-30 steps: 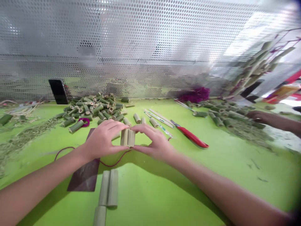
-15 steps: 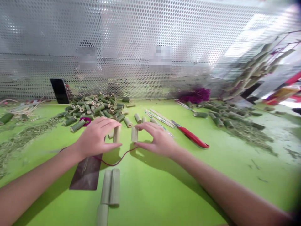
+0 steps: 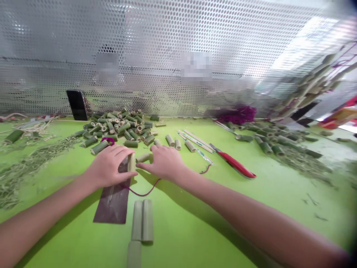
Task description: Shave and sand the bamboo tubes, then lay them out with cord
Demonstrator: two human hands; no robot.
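Note:
My left hand (image 3: pixel 108 167) pinches a short pale bamboo piece (image 3: pixel 131 163) upright between thumb and fingers, above a dark flat sheet (image 3: pixel 111 204). My right hand (image 3: pixel 164 162) is just to its right, thumb and fingers apart, and nothing shows firmly gripped in it. Between its thumb and fingers a pale bamboo tube (image 3: pixel 143 158) shows on the table; whether they touch is unclear. A purple cord (image 3: pixel 145 194) loops below both hands. Nearer me lie split bamboo strips (image 3: pixel 147 221), two side by side and one below.
Behind my hands is a pile of green bamboo tubes (image 3: pixel 122 124). A red-handled knife (image 3: pixel 234 163) and thin sticks (image 3: pixel 196 139) lie to the right. A phone (image 3: pixel 77 105) leans against the perforated metal screen (image 3: pixel 156 85). Shavings (image 3: pixel 36 167) cover the left side.
My right hand has moved left, close to my left hand. The pale piece it pinched before no longer shows separately in it. The left hand keeps its pinch. The view has shifted slightly.

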